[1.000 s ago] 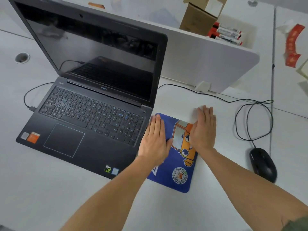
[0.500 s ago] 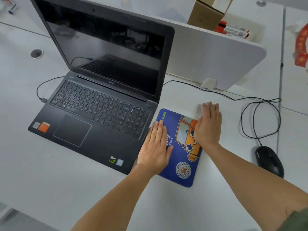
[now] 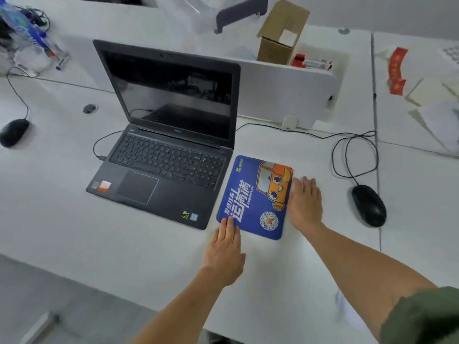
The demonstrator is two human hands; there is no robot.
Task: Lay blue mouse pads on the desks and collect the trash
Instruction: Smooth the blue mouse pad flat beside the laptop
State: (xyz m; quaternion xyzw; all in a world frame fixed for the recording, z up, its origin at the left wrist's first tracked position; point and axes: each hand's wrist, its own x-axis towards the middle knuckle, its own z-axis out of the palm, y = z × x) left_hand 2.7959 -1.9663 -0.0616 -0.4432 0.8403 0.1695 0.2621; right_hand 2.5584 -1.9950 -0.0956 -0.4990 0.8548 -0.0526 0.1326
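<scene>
A blue mouse pad (image 3: 250, 197) with an orange cartoon truck and a QR code lies flat on the white desk (image 3: 74, 232), just right of an open black laptop (image 3: 164, 155). My left hand (image 3: 224, 249) lies flat below the pad's near left corner, its fingertips touching that corner. Beside the pad's right edge, my right hand (image 3: 304, 203) rests flat on the desk with straight fingers. Neither hand holds anything.
A black wired mouse (image 3: 368, 204) sits right of my right hand, its cable looping behind. A second black mouse (image 3: 13, 132) lies far left. A white divider (image 3: 285, 95) stands behind the laptop, with a cardboard box (image 3: 280, 33) and red paper scraps (image 3: 397, 70) beyond.
Both hands slid off the pad: the left drew back to its near left corner, the right moved to its right edge. The view pulled back and shifted left.
</scene>
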